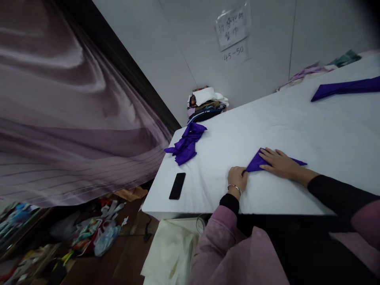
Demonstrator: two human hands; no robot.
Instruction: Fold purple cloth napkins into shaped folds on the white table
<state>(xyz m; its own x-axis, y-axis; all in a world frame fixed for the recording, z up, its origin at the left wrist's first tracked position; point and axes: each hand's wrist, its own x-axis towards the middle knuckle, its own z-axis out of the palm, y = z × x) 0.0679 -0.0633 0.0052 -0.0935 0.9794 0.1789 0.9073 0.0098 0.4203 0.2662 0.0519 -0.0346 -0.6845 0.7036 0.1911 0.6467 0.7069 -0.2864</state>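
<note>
A purple cloth (254,161), folded into a triangle, lies on the white-covered table (237,138) in front of me. My left hand (237,178), with a bracelet at the wrist, pinches the cloth's left corner between closed fingers. Flat on top of the triangle rests my right hand (279,161), its fingers stretched out and slightly spread. That hand covers much of the cloth's middle, and one thin point sticks out to its right. A crumpled purple cloth (187,144) lies toward the table's left end. Another purple cloth (347,89), folded into a long strip, is at the far right.
A black phone (177,186) lies near the table's left front edge. Folded clothes (206,103) are stacked by the wall, which bears a handwritten sign (233,27). A mauve curtain (74,99) hangs at left. Below are bags (103,237) and a cream cloth (168,249).
</note>
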